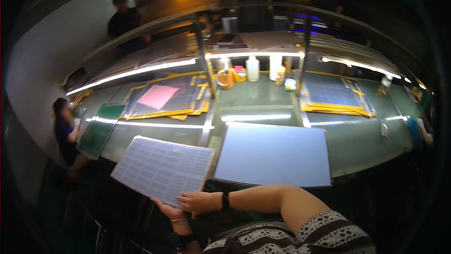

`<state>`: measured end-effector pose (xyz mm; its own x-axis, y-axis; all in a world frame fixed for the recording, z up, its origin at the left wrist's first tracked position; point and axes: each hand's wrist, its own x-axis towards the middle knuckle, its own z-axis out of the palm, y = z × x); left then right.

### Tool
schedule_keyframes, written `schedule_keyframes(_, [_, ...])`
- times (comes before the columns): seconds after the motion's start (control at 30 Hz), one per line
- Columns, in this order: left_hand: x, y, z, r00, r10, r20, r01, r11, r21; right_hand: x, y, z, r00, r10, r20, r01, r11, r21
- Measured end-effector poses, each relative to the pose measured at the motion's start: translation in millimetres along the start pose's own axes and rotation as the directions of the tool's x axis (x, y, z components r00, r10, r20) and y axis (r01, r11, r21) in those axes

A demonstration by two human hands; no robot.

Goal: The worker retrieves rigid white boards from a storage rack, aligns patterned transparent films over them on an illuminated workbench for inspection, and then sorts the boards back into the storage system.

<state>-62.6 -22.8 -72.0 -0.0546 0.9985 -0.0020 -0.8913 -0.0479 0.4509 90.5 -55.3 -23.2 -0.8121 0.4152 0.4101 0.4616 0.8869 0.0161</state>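
A thin rectangular panel point(164, 167) with rows of small grey printed cells and a pale border is tilted at the table's front left edge. My left hand point(168, 211) grips its near edge from below, with part of the fingers hidden under the panel. Across my body comes my right arm, a black band at the wrist. My right hand point(201, 202) is closed at the panel's near right corner, fingertips on its upper face. Right of it, a plain pale blue-white board point(275, 155) lies on the table, apart from both hands.
Yellow-edged panels stack at left point(164, 108) and right point(333, 92), a pink sheet point(158, 96) on the left stack. A green board point(101, 129) lies farther left. White bottles point(252, 69) and orange tape rolls point(224, 79) stand at the back. People are at left point(66, 129) and behind point(124, 19).
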Motion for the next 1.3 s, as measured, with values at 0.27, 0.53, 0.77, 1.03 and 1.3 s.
schedule_keyframes(0.27, [-16.4, 6.2, 35.0, 0.981, 0.016, -0.194, -0.025, 0.999, -0.04, 2.6, 12.4, -17.7, 0.998, -0.023, 0.065, -0.002, 0.936, 0.352])
schedule_keyframes(0.53, [24.2, -0.8, -27.8, 0.905, -0.045, -0.424, 0.192, 0.93, 0.312, 34.2, 55.1, -82.8, 0.711, 0.627, -0.317, -0.482, 0.764, 0.429])
schedule_keyframes(0.77, [60.4, 13.6, -42.9, 0.89, -0.197, -0.411, 0.332, 0.898, 0.289, 3.7, 60.0, -255.4, 0.646, 0.17, -0.744, -0.442, 0.879, -0.182])
schedule_keyframes(1.03, [73.5, 12.0, -17.1, 0.96, -0.097, 0.262, 0.011, 0.95, 0.311, -137.0, -11.4, -283.4, 0.739, 0.34, -0.582, -0.487, 0.866, -0.112])
schedule_keyframes(1.3, [71.8, -43.7, 124.3, 0.605, -0.795, 0.046, 0.742, 0.584, 0.331, -282.3, -117.5, -192.6, -0.377, 0.925, 0.048, -0.371, -0.199, 0.907])
